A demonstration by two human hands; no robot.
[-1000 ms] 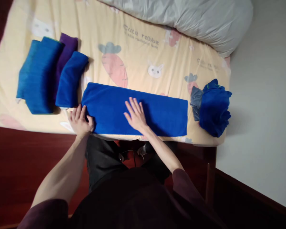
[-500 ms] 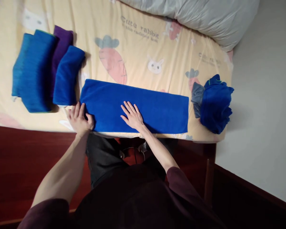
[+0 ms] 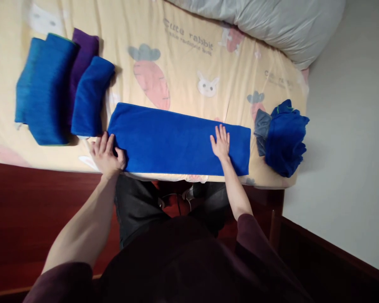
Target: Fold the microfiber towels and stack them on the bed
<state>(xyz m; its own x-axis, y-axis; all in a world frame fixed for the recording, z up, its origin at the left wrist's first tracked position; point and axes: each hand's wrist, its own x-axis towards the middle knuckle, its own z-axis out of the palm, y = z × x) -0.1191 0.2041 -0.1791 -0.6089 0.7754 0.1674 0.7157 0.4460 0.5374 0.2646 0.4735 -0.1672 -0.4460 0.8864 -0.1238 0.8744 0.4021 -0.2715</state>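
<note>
A blue towel (image 3: 170, 141), folded into a long flat strip, lies along the near edge of the bed. My left hand (image 3: 108, 155) rests at the towel's lower left corner, fingers spread, partly on the towel and partly on the sheet. Toward the towel's right end, my right hand (image 3: 221, 142) lies flat on the cloth with its fingers stretched out. Neither hand grips anything. Left of the strip is a smaller folded blue towel (image 3: 91, 99), beside a purple folded towel (image 3: 84, 54) and a larger blue one (image 3: 49, 90).
A crumpled blue cloth bundle (image 3: 286, 139) with a grey cloth (image 3: 262, 131) sits at the bed's right end. The yellow printed sheet (image 3: 183, 80) covers the bed. A pale grey pillow or quilt (image 3: 271, 21) lies at the back, and a wall (image 3: 350, 147) stands on the right.
My right hand has slid to the right along the blue towel, from its middle toward its right end. My left hand has stayed at the left corner.
</note>
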